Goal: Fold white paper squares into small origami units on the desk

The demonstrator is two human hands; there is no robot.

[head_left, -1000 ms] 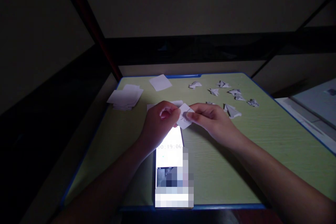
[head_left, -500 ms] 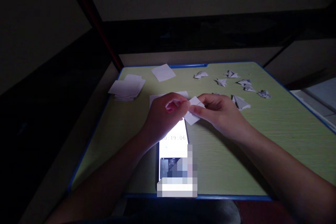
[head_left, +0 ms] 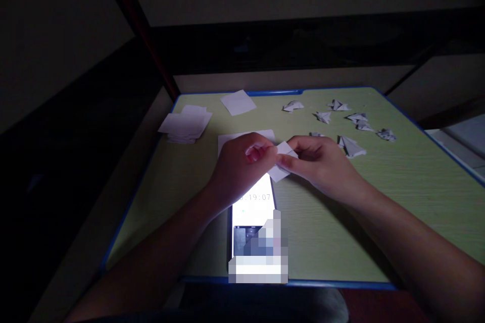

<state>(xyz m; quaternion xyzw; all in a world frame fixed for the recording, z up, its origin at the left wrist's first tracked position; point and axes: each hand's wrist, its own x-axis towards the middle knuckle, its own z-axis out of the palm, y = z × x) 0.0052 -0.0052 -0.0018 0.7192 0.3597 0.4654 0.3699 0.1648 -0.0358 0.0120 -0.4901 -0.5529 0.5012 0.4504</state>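
Note:
Between my two hands, a small folded piece of white paper (head_left: 280, 173) is held above the table, just past the top of a lit phone. My left hand (head_left: 242, 164) pinches its left edge with curled fingers. My right hand (head_left: 322, 164) grips its right side, thumb lying across the front and fingers behind. The fingertips nearly meet over the paper and hide part of its folds. Under and behind my left hand lies a flat white sheet (head_left: 268, 135), partly covered.
A phone (head_left: 252, 212) showing a timer lies on the green table (head_left: 322, 242) with blue edging. Loose white sheets (head_left: 185, 123) are stacked at the far left, and a single square sheet (head_left: 238, 103) lies farther back. Several folded paper pieces (head_left: 352, 146) are scattered at the right.
My left fingers have moved slightly right over the paper, covering more of it. The view has shifted a little. Both hands keep their hold.

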